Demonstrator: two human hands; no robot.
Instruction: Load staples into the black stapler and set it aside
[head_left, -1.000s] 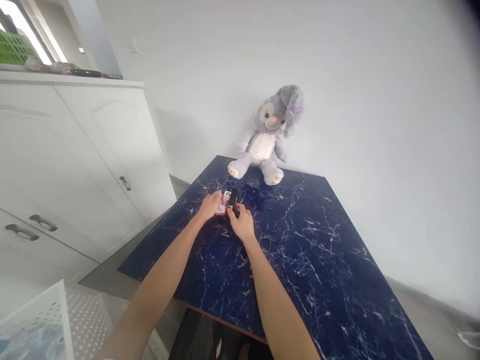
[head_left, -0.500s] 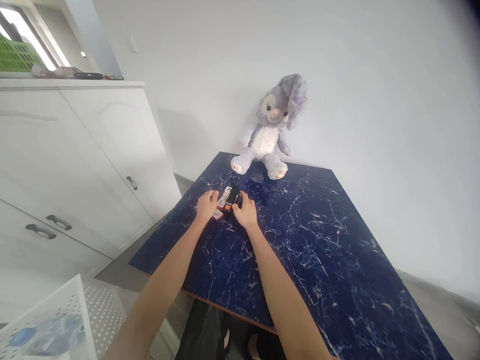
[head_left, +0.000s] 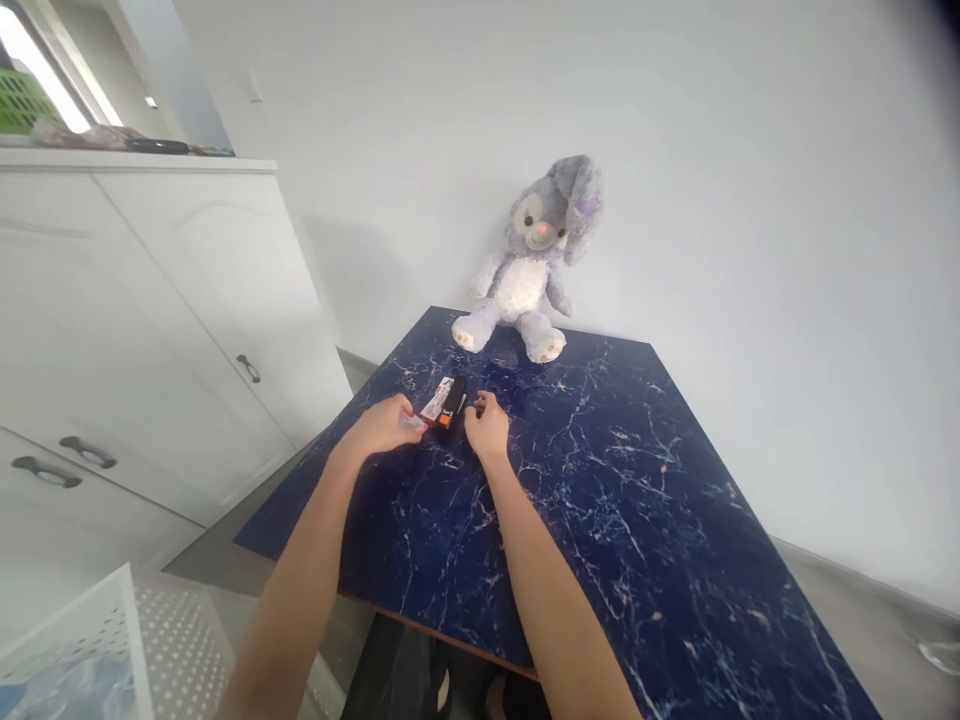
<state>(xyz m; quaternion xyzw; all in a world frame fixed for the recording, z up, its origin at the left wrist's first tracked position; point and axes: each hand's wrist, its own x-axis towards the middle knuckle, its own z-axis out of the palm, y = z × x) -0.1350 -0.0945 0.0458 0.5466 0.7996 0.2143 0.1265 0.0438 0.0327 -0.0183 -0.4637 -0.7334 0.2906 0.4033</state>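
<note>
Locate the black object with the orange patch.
In the head view, the black object lies on the blue table, between left hand and right hand, just right of the printed box.

Past the far edge of my blue table (head_left: 630,500) rose a pale wall (head_left: 720,200); off the left edge I had a white cabinet (head_left: 187,300) (its handles (head_left: 248,369) dark), grey floor (head_left: 199,555) between, a bright window (head_left: 34,55) beyond.

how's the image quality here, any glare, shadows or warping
All in the head view: the window glares washed-out at top left; a soft shadow falls on the wall left of the plush toy; the cabinet slants, probably wide-angle distortion; print on the red-and-white box is too small to read.
</note>
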